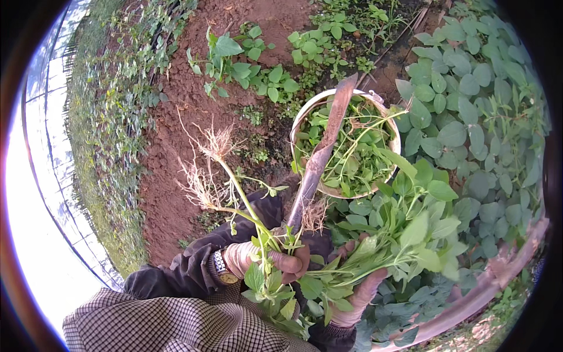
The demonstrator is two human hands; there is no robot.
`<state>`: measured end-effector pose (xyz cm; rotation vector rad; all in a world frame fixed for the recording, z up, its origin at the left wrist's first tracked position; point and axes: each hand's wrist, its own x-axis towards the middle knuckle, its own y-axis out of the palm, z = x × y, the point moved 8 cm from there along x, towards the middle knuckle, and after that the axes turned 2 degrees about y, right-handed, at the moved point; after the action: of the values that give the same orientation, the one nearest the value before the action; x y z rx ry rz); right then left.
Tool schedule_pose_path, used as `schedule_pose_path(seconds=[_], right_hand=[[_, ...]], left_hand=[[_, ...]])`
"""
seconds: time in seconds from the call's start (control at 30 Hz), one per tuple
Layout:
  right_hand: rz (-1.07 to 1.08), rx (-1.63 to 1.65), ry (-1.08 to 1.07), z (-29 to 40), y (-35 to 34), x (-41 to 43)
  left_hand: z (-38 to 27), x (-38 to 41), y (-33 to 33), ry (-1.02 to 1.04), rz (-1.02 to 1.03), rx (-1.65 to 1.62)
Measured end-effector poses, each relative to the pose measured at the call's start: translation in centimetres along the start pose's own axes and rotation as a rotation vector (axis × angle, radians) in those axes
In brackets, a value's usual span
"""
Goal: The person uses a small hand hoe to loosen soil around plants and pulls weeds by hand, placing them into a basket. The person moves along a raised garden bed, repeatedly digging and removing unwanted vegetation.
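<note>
My left hand (283, 260), with a pale covering over its back, is closed around the stems of uprooted green plants (246, 200). Their pale fibrous roots (217, 143) point up and to the left. A rusty metal digging tool (323, 147) rises from behind that hand and crosses over a bucket; whether the fingers also grip it, I cannot tell. My right hand (358, 297) is wrapped around a thick leafy bunch of stems (422, 237) that fans out to the right. The round white bucket (303, 110) holds pulled green plants (365, 163).
Dense broad-leaved plants (462, 114) fill the right side. Reddish bare soil (176, 176) lies on the left, with small plants (246, 66) growing beyond. Another planted row (105, 145) runs at far left. A pinkish curved edging (484, 286) is at lower right.
</note>
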<state>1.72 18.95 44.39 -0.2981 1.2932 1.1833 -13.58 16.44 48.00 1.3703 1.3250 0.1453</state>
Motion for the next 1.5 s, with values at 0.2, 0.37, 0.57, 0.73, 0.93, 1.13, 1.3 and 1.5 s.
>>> schedule_pose_path(seconds=[0.2, 0.37, 0.57, 0.73, 0.93, 1.13, 1.3, 1.5], right_hand=[[0.043, -0.694, 0.058, 2.3, 2.0, -0.3], [0.411, -1.19, 0.025, -0.7, 3.0, -1.5], [0.27, -1.753, -0.379, -2.6, -5.2, -0.5], [-0.146, -1.731, -0.364, -0.9, -11.0, 3.0], [-0.195, -1.917, -0.268, -3.1, -7.3, 15.7], [-0.34, -1.749, -0.075, -3.8, -0.8, 27.4], [-0.03, -2.118, 0.125, -10.0, 3.6, 30.3], [0.272, -2.57, 0.269, -15.0, -1.6, 38.6]], left_hand=[[0.7, 1.3, -2.3, 0.017, -0.204, 0.067], [0.2, 4.3, -2.8, 0.171, -0.136, 0.441], [1.7, 5.9, -3.2, 0.191, -0.151, 0.837], [-1.1, 5.6, -5.9, -0.009, -0.333, 1.101], [-4.3, -1.7, -9.4, -0.056, -0.628, 0.633], [-4.2, -5.4, -12.1, 0.043, -0.759, 0.306], [-2.7, -5.8, -14.1, 0.021, -0.811, 0.294], [-1.3, -4.6, -16.7, 0.005, -0.81, 0.193]])
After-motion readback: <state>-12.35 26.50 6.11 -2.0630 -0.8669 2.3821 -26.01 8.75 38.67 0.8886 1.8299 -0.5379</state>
